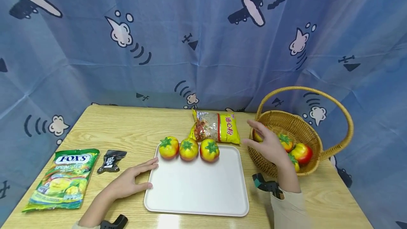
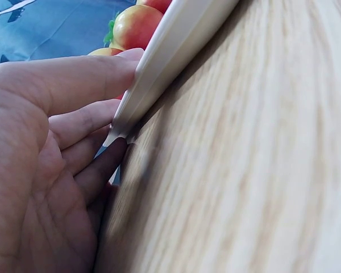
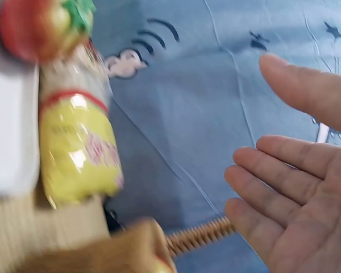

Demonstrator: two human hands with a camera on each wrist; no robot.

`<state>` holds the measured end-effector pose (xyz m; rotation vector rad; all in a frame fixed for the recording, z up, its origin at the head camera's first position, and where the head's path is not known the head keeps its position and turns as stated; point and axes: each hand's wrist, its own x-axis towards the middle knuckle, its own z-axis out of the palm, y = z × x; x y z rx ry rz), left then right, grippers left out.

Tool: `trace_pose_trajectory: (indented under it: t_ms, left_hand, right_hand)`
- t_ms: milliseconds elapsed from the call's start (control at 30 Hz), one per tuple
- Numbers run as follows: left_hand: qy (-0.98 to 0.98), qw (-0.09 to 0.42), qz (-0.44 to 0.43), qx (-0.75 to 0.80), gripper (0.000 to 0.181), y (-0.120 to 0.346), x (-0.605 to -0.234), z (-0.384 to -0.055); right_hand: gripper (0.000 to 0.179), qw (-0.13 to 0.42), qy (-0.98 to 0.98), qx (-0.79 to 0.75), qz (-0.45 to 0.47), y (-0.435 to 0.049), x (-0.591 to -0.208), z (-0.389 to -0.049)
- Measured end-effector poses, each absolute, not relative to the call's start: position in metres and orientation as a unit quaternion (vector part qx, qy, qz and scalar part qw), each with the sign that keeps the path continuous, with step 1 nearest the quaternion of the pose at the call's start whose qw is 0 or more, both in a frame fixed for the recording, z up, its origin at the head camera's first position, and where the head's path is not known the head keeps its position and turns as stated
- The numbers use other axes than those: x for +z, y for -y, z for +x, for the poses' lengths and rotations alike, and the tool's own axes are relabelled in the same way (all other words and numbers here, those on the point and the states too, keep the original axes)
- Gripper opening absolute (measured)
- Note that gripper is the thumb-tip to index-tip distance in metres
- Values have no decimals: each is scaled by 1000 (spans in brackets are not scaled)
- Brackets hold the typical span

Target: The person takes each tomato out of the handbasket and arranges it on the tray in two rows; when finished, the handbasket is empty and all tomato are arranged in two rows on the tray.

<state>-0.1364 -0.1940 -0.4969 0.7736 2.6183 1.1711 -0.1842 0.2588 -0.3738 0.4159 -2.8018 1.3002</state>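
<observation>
A white rectangular tray (image 1: 197, 190) lies on the table, with three red-and-yellow tomato-like fruits (image 1: 188, 149) with green leafy tops in a row along its far edge. My left hand (image 1: 131, 179) rests at the tray's left side; in the left wrist view its extended fingers (image 2: 85, 122) touch the rim. The right hand (image 1: 269, 145) is over the left part of a wicker basket (image 1: 267, 167), fingers spread and nothing held. Inside the basket are several similar fruits (image 1: 303, 153), partly hidden by that hand. The right wrist view shows the bare palm (image 3: 307, 210).
Behind the tray lies a yellow pasta bag (image 1: 216, 127). Off to the left are a green FOX'S candy bag (image 1: 63, 179) and a small black packet (image 1: 111, 161). The basket's tall handle (image 1: 348, 123) arches up at the right. A blue printed curtain (image 1: 165, 45) hangs behind the table.
</observation>
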Motion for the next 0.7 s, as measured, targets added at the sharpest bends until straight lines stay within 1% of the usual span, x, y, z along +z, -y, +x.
trace_pose_trajectory:
  t_ms: [233, 333, 533, 700]
  left_hand:
    - [-878, 88, 255, 395, 63, 194, -497, -139]
    - [-878, 88, 255, 394, 63, 195, -498, -139]
    - [-879, 88, 258, 391, 63, 196, -500, -139]
    - [-878, 84, 261, 391, 63, 195, -499, -138]
  right_hand:
    - [74, 7, 920, 377, 108, -304, -349, -186]
    - [76, -8, 926, 363, 102, -324, -344, -191]
    - [73, -46, 933, 345, 96, -357, -344, -204]
    - [77, -86, 940, 321, 71, -376, -352, -213]
